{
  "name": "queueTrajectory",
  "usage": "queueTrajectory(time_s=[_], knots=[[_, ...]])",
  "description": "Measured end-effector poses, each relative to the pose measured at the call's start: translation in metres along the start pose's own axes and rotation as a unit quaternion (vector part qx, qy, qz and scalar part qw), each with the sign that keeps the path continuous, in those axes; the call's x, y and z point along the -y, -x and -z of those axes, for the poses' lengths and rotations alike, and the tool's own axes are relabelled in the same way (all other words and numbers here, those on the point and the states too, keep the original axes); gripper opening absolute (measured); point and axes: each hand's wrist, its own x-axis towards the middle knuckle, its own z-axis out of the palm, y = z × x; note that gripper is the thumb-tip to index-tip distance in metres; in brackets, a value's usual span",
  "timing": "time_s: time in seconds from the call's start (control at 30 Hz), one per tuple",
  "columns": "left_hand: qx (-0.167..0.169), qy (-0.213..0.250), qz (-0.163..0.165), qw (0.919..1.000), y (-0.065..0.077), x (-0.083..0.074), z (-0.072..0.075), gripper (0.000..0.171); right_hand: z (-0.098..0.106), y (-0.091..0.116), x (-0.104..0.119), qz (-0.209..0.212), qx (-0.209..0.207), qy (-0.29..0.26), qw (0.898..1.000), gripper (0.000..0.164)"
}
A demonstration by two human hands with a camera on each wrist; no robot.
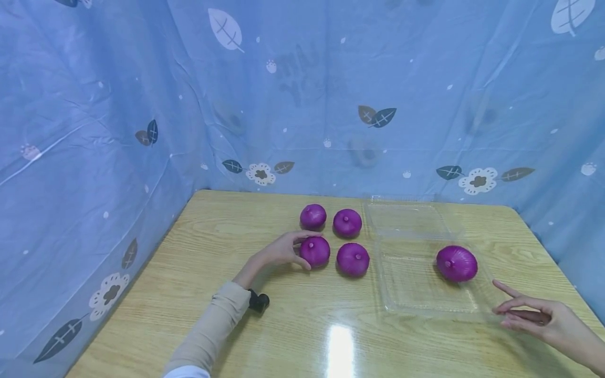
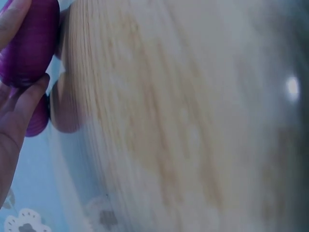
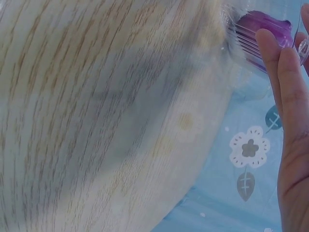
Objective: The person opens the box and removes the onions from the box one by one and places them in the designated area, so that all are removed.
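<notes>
My left hand [image 1: 282,250] curves its fingers and thumb round a purple onion [image 1: 315,252] on the table. In the left wrist view the fingers lie against the sides of that onion [image 2: 30,46]. Beside and behind it sit more purple onions, including one at its right [image 1: 353,259]. A clear plastic container [image 1: 416,303] lies with its lid [image 1: 404,218] folded back, and one onion [image 1: 456,263] is inside at the right. My right hand [image 1: 543,317] is at the container's right edge, fingers mostly straight; the right wrist view shows them against the clear wall.
Two onions [image 1: 313,216] [image 1: 347,223] stand in the back row, left of the lid. The wood-grain table [image 1: 212,226] has a blue patterned curtain [image 1: 307,105] behind it and at its sides. A black wrist device [image 1: 258,301] is on the left wrist.
</notes>
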Motion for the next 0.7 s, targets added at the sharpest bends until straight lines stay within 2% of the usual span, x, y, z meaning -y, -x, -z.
queueTrajectory(time_s=[0.3, 0.7], knots=[[0.006, 0.075, 0.004, 0.9971, 0.0019, 0.0046, 0.0040, 0.081, 0.0015, 0.0001, 0.0003, -0.007, 0.008, -0.005, 1.000, 0.032], [0.009, 0.124, 0.000, 0.9923, 0.0029, 0.0075, 0.0033, 0.080, 0.0003, 0.0005, 0.0031, -0.025, -0.001, 0.009, 1.000, 0.030]])
